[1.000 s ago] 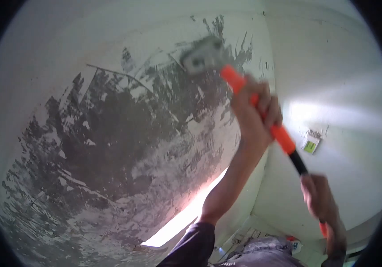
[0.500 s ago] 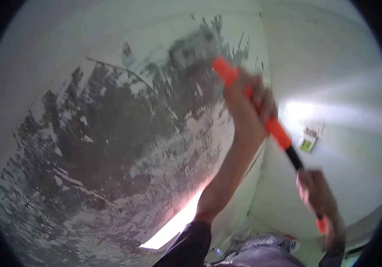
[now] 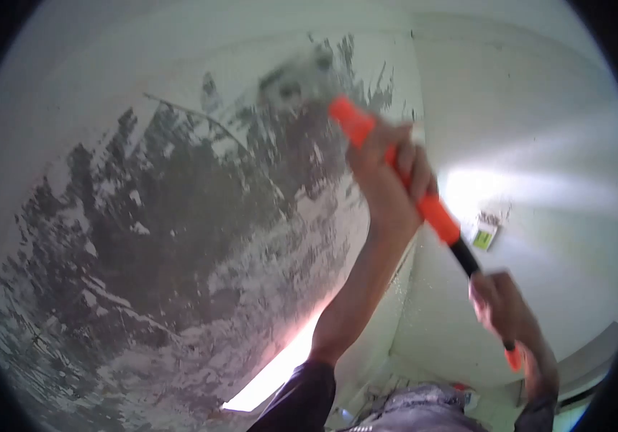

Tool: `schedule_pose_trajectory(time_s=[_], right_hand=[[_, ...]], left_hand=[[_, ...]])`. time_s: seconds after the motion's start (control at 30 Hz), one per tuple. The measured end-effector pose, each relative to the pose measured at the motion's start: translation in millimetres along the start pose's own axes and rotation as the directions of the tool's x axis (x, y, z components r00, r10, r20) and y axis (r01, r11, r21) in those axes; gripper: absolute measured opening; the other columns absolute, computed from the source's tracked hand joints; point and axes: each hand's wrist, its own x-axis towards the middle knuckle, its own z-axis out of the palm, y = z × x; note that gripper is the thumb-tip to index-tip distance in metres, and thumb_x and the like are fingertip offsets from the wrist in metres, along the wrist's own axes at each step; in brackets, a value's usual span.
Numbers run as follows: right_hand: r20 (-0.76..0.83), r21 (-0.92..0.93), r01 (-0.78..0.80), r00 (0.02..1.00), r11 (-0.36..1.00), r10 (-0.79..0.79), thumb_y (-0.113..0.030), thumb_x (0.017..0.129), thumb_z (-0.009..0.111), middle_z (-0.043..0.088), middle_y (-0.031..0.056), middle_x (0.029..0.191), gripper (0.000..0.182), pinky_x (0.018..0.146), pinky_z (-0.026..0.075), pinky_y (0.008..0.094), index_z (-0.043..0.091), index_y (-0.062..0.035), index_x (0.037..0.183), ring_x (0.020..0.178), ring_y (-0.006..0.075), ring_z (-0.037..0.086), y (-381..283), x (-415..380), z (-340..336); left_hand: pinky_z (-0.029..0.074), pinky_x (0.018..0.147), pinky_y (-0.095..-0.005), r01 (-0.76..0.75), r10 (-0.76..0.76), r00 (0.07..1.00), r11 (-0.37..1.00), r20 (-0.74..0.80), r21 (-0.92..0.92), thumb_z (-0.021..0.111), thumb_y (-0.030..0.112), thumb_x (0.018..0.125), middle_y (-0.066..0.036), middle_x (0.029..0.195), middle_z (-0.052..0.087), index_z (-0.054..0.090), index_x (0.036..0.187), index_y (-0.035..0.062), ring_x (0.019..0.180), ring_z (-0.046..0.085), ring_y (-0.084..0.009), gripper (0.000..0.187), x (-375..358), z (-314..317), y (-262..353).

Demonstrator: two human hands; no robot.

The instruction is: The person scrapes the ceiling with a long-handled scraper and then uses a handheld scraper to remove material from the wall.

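With both hands I hold a long-handled scraper (image 3: 439, 219) that has orange grips and a black shaft. My left hand (image 3: 389, 173) is wrapped round the upper orange grip. Lower down, my right hand (image 3: 499, 306) is closed round the shaft near its orange end. The scraper's head is smeared by motion at the upper edge of a patchy grey surface (image 3: 172, 209); I cannot make out its blade. Flakes of white coating remain across the grey, with whiter coating around its upper and left edges.
A bright strip of light (image 3: 273, 378) opens below the scraped surface. On the pale wall (image 3: 525, 288) at right is a small white and green box (image 3: 484, 234). Small pale specks show near my left forearm. My clothed body (image 3: 424, 410) is at the bottom.
The scraper and both hands have shifted slightly left in view, and the scraper's blurred head has moved left along the surface. The view itself has shifted a little. Both holds are unchanged.
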Motion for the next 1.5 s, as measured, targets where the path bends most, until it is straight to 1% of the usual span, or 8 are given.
schedule_pose_trajectory(time_s=[0.17, 0.3, 0.43, 0.5, 0.67, 0.73, 1.4, 1.5], right_hand=[[0.217, -0.143, 0.117, 0.973, 0.983, -0.084, -0.046, 0.096, 0.045, 0.034, -0.0001, 0.054, 0.058, 0.051, 0.032, 0.0332, 0.042, -0.0018, 0.06, 0.058, 0.0095, 0.035, 31.4, -22.0, -4.2], [0.123, -0.068, 0.023, 0.992, 0.997, -0.014, -0.047, 0.096, 0.045, 0.033, 0.0, 0.053, 0.058, 0.052, 0.033, 0.0328, 0.04, -0.0016, 0.06, 0.059, 0.0097, 0.035, -1.4, -11.6, -4.8], [0.152, -0.161, 0.292, 0.951, 0.943, -0.268, -0.049, 0.096, 0.044, 0.035, -0.002, 0.052, 0.061, 0.047, 0.029, 0.032, 0.037, -0.004, 0.055, 0.053, 0.0088, 0.032, 34.7, -16.6, 5.0], [0.178, -0.081, 0.048, 0.983, 0.996, -0.033, -0.048, 0.096, 0.044, 0.039, -0.0021, 0.052, 0.059, 0.047, 0.032, 0.0307, 0.043, -0.0047, 0.056, 0.053, 0.0078, 0.035, 8.2, -11.6, -1.5], [0.276, -0.136, 0.072, 0.961, 0.988, -0.032, -0.053, 0.097, 0.043, 0.045, -0.001, 0.053, 0.061, 0.048, 0.035, 0.029, 0.05, -0.0042, 0.06, 0.052, 0.0085, 0.04, 22.4, -37.7, -7.1], [0.26, -0.043, -0.102, 0.959, 0.994, 0.109, -0.051, 0.097, 0.044, 0.044, -0.0013, 0.054, 0.06, 0.05, 0.036, 0.0292, 0.048, -0.0041, 0.06, 0.054, 0.0087, 0.041, -9.4, -32.8, -19.2], [0.312, -0.094, 0.046, 0.95, 0.995, -0.015, -0.048, 0.098, 0.039, 0.048, -0.0009, 0.054, 0.058, 0.049, 0.039, 0.0264, 0.051, -0.0039, 0.062, 0.052, 0.008, 0.048, 1.9, -48.6, 10.5], [0.327, 0.011, -0.089, 0.941, 0.996, 0.08, -0.051, 0.097, 0.04, 0.045, -0.0015, 0.053, 0.06, 0.048, 0.038, 0.0265, 0.049, -0.0045, 0.061, 0.051, 0.0078, 0.046, -16.0, -59.3, 11.0]], left_hand=[[0.033, 0.034, -0.0287, 0.058, -0.06, 0.996, 0.997, 0.06, 0.04, 0.056, 0.015, 0.079, 0.003, 0.048, 0.03, 0.043, 0.072, 0.0097, 0.031, 0.033, -0.0111, 0.016, -42.3, -18.6, 8.5], [0.034, 0.023, -0.0321, -0.047, 0.048, 0.998, 0.998, -0.046, 0.033, 0.049, 0.009, 0.079, 0.003, 0.047, 0.029, 0.036, 0.07, 0.0127, 0.025, 0.033, -0.0134, 0.015, -11.7, 11.9, 11.1], [0.031, 0.027, -0.0287, 0.042, -0.039, 0.997, 0.998, 0.064, -0.054, 0.052, 0.011, 0.082, 0.003, 0.049, 0.031, 0.037, 0.069, 0.0149, 0.03, 0.034, -0.0115, 0.021, -44.3, -10.8, 16.9], [0.032, 0.026, -0.0289, -0.044, 0.044, 0.999, 0.999, -0.011, 0.019, 0.05, 0.01, 0.083, 0.003, 0.049, 0.032, 0.038, 0.072, 0.0161, 0.029, 0.034, -0.0112, 0.018, -25.2, -0.5, 12.8], [0.033, 0.029, -0.0299, -0.001, -0.001, 0.999, 0.999, 0.054, 0.042, 0.051, 0.012, 0.082, 0.003, 0.05, 0.032, 0.039, 0.071, 0.0147, 0.029, 0.033, -0.0127, 0.017, -46.8, 4.0, 27.6], [0.033, 0.027, -0.0314, -0.015, 0.017, 1.0, 0.999, -0.023, 0.049, 0.049, 0.01, 0.081, 0.002, 0.049, 0.032, 0.04, 0.074, 0.0142, 0.028, 0.034, -0.0141, 0.012, -43.4, 7.2, 19.4], [0.033, 0.028, -0.0285, 0.03, -0.03, 0.999, 0.999, 0.036, 0.019, 0.053, 0.009, 0.082, 0.002, 0.048, 0.029, 0.039, 0.076, 0.0087, 0.028, 0.033, -0.0108, 0.015, -60.5, 2.2, 44.5], [0.026, 0.025, -0.0295, 0.017, -0.016, 0.999, 0.999, -0.034, 0.034, 0.05, 0.009, 0.084, 0.003, 0.049, 0.03, 0.04, 0.08, 0.0123, 0.027, 0.032, -0.0132, 0.011, -59.8, 6.2, 46.4]])
